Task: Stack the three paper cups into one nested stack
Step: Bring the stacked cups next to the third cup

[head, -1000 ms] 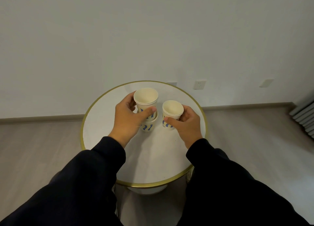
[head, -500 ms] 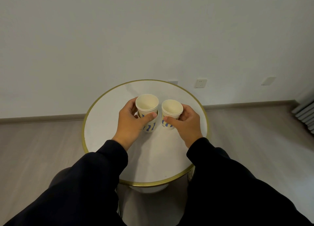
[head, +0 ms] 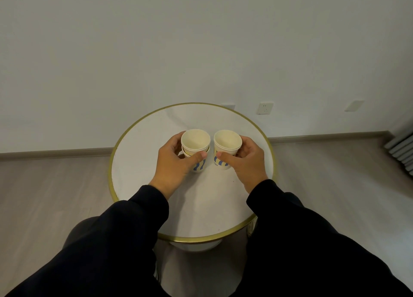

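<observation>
Two cream paper cups with blue wavy marks sit nested (head: 196,143) on the round white table (head: 196,207), the upper cup almost fully down in the lower one. My left hand (head: 176,162) wraps around this pair from the left, thumb across the front. A third cup (head: 226,144) stands upright just to the right, a small gap away, and my right hand (head: 248,160) grips it from the right side.
The table has a gold rim (head: 110,169) and stands near a white wall with a socket (head: 264,108). Grey wood floor lies around it. A radiator (head: 402,151) shows at the far right edge.
My left hand has pushed its cup down into the cup beneath, from raised to nearly seated. The right hand has stayed on the third cup.
</observation>
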### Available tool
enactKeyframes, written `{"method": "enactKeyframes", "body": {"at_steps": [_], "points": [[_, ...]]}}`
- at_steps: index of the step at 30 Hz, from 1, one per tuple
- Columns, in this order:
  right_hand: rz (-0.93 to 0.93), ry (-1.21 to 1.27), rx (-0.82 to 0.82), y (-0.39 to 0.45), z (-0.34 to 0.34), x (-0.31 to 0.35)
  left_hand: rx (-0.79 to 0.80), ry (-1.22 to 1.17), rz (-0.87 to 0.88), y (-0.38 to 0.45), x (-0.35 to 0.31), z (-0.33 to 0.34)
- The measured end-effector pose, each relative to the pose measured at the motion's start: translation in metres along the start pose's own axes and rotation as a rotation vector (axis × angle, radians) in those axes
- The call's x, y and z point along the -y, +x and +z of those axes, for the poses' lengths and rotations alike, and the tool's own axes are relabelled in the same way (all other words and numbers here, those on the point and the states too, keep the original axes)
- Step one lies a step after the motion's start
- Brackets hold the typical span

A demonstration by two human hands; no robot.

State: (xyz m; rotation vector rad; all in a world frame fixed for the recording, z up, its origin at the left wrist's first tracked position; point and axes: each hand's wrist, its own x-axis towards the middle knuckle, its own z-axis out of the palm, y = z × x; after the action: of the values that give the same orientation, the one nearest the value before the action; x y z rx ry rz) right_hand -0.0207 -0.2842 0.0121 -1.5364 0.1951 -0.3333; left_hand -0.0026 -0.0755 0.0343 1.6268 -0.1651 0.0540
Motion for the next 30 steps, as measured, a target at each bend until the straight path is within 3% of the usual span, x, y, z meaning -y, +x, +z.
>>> {"method": "enactKeyframes", "body": {"at_steps": [30], "points": [[-0.029,0.002,-0.001,0.004,0.004,0.013,-0.016,0.021,-0.070,0.005,0.003,0.000]]}}
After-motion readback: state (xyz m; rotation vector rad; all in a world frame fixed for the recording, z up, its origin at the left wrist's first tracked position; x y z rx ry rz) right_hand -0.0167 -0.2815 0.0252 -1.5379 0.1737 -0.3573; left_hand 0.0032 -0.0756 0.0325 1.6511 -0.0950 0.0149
